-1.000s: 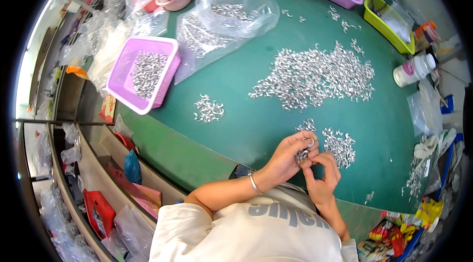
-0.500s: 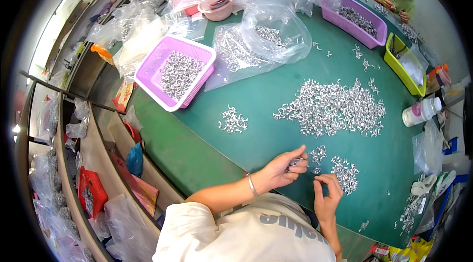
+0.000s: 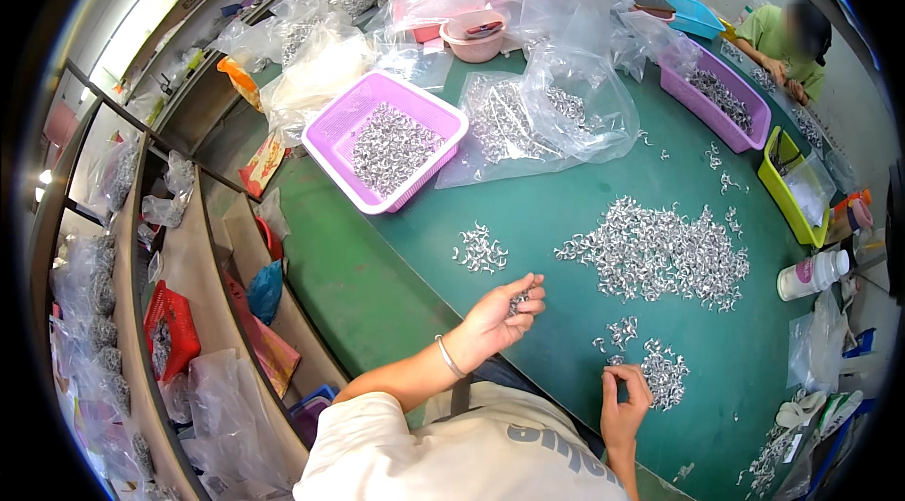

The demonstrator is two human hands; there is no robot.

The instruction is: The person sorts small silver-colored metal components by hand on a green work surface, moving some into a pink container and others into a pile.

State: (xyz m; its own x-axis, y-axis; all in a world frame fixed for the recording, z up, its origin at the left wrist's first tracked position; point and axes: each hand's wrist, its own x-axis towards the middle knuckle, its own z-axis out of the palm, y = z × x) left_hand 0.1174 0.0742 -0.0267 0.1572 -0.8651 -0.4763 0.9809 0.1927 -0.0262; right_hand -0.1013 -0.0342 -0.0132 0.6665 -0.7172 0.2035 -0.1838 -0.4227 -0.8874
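Note:
In my left hand [image 3: 500, 317] is a small clutch of shiny curved metal pieces [image 3: 518, 302], with the fingers curled around them. This hand hovers near the table edge, just below a small heap of the same pieces [image 3: 482, 249]. My right hand [image 3: 625, 399] is lower right, thumb and fingers drawn together at a few metal pieces [image 3: 615, 361]; whether it grips one is too small to tell. Beside it lies a compact pile [image 3: 665, 375], and a looser cluster [image 3: 622, 332] sits just above. Farther out spreads the big pile of metal pieces [image 3: 660, 251].
A lilac basket [image 3: 320, 129] of metal pieces stands at the left table edge, beside a clear bag of pieces [image 3: 509, 124]. Toward the right are a purple basket [image 3: 679, 86], a yellow-green tray [image 3: 801, 218] and a white bottle [image 3: 811, 275]. A person in green [image 3: 778, 44] sits beyond.
My left hand has moved left, away from my right hand and closer to the small heap, still holding metal pieces. My right hand stays beside the compact pile. The whole view has shifted.

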